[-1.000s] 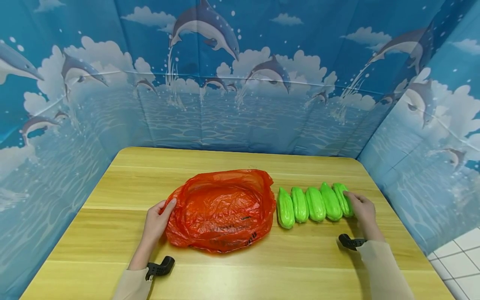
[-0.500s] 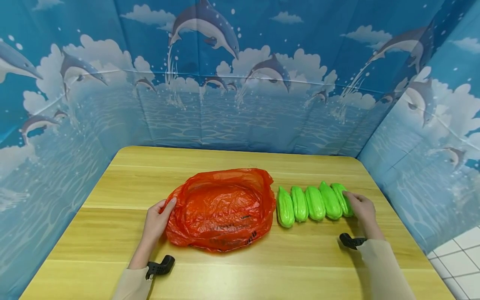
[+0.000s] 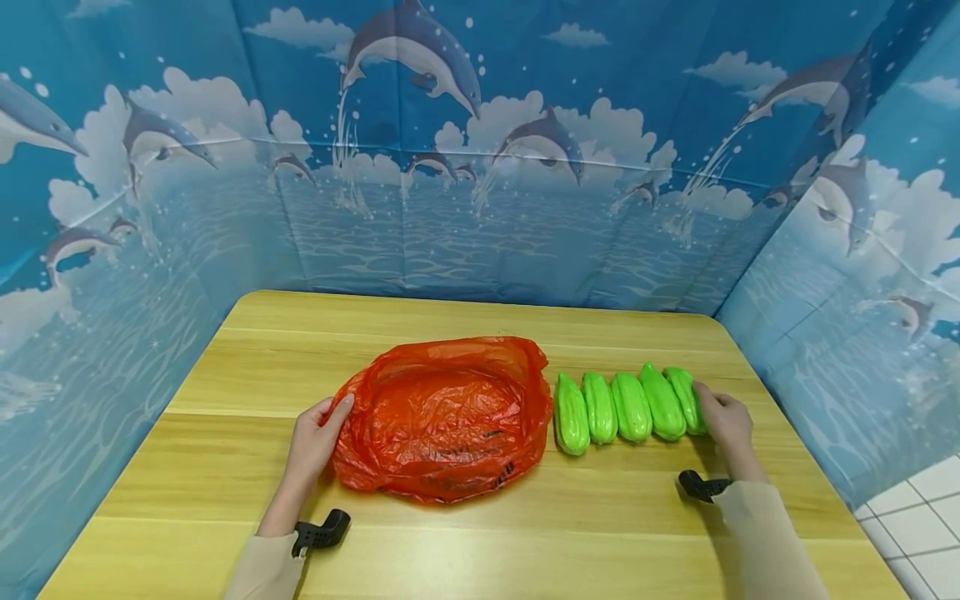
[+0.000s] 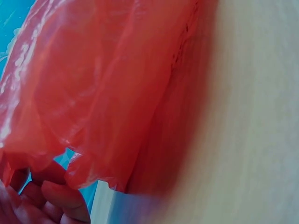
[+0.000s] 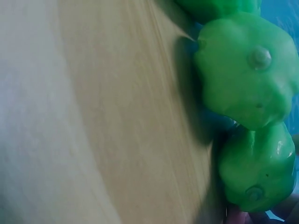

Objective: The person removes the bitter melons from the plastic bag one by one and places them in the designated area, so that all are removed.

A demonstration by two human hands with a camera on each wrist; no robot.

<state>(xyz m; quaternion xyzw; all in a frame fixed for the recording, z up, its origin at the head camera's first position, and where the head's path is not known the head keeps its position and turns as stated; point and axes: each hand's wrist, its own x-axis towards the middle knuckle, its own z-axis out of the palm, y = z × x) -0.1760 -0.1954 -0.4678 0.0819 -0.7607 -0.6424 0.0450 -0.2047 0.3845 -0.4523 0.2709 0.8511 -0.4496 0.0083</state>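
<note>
My left hand [image 3: 311, 446] pinches the left rim of a red plastic bag [image 3: 450, 417], thumb on top. The bag lies spread with its mouth upward and dark print near the front. In the left wrist view, curled fingers [image 4: 65, 198] show below the red film [image 4: 98, 93]. Right of the bag, several glossy, ridged, light-green gourd-like vegetables [image 3: 632, 408] lie side by side in a row. My right hand [image 3: 729, 425] rests against the right side of the rightmost green gourd [image 3: 681, 398]. In the right wrist view, this gourd [image 5: 257, 163] partly hides the fingers.
Everything lies on a light wooden table [image 3: 465, 546] with a rounded back-left corner. A blue dolphin-print curtain [image 3: 450, 233] surrounds its back and sides. Black wrist mounts [image 3: 322, 531] sit on both forearms. White floor tiles [image 3: 911, 517] show at lower right.
My right hand has shifted slightly right, its fingertips drawing back a little from the top of the rightmost gourd. That gourd's upper end tilted slightly left, then right. The left hand and bag look unchanged.
</note>
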